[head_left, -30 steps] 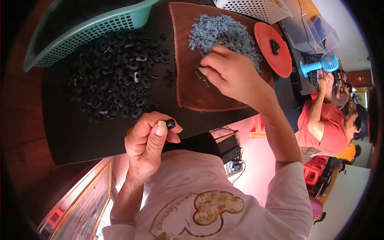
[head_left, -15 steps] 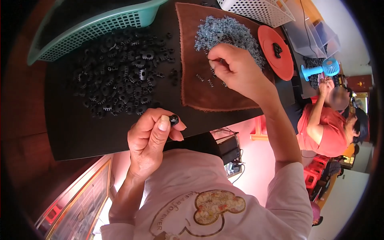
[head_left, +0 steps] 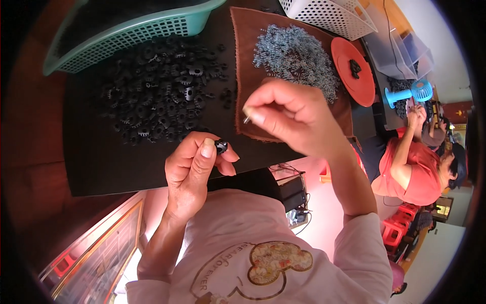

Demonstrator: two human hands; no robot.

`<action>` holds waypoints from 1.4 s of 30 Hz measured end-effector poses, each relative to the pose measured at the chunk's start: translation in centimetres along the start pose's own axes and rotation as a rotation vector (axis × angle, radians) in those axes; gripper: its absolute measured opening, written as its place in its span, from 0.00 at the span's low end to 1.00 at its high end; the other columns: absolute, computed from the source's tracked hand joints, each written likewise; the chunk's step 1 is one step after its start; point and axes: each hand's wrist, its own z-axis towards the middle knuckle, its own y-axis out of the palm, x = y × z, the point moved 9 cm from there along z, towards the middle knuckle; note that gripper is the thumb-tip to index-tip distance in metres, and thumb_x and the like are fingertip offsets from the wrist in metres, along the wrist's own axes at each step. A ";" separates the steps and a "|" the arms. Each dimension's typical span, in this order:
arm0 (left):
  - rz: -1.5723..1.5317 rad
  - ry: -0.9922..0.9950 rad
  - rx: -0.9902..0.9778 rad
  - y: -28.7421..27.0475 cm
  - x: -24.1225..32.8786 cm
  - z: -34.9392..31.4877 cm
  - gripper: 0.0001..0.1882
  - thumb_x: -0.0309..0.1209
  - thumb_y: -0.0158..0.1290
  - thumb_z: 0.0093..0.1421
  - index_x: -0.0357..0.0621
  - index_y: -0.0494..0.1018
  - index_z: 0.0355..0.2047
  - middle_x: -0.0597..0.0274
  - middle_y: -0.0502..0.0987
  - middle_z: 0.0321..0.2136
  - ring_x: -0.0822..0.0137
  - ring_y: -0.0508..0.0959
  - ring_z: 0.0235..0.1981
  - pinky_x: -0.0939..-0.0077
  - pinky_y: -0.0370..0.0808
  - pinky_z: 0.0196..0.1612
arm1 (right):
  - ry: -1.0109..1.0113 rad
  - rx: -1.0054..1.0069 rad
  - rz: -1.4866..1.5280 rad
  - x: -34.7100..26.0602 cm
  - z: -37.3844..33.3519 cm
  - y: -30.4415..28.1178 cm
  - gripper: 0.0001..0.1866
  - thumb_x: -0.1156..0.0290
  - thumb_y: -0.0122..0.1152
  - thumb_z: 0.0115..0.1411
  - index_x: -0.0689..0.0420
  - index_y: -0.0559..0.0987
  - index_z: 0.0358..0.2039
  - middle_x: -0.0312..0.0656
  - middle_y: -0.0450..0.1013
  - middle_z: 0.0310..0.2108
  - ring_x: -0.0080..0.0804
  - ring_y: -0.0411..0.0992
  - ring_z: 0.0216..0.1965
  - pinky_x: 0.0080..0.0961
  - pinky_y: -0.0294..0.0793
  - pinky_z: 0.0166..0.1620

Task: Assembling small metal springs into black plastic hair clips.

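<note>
My left hand (head_left: 190, 164), near the table's front edge, pinches a small black hair claw clip piece (head_left: 221, 146) between thumb and fingers. To its right and a little higher, my right hand (head_left: 291, 114) is closed at the fingertips on a small metal spring (head_left: 246, 120), of which just one end shows. Beneath that hand lies a brown cloth (head_left: 247, 50) bearing a large heap of silvery springs (head_left: 296, 53). A broad pile of black clip pieces (head_left: 162, 99) covers the dark table beyond my left hand.
A green mesh basket (head_left: 147, 28) stands behind the black pile. At the back right are a white perforated basket (head_left: 326, 17) and a red plate (head_left: 341, 55) with some black clips (head_left: 355, 68). Farther right are a blue fan (head_left: 421, 91) and a seated person in red (head_left: 412, 175).
My right hand has moved from the edge of the spring heap toward my left hand, and a spring now shows in its fingertips. The left hand still holds the clip piece.
</note>
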 end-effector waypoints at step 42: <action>-0.321 -0.023 0.014 -0.7 0.1 0.3 0.16 0.39 0.42 0.71 0.36 0.70 0.41 0.60 0.76 0.29 0.72 0.74 0.25 0.78 0.74 0.33 | -0.472 0.051 -0.272 -5.1 -1.0 4.0 0.14 0.80 0.59 0.57 0.64 0.75 0.46 0.40 0.70 0.25 0.29 0.72 0.21 0.25 0.71 0.22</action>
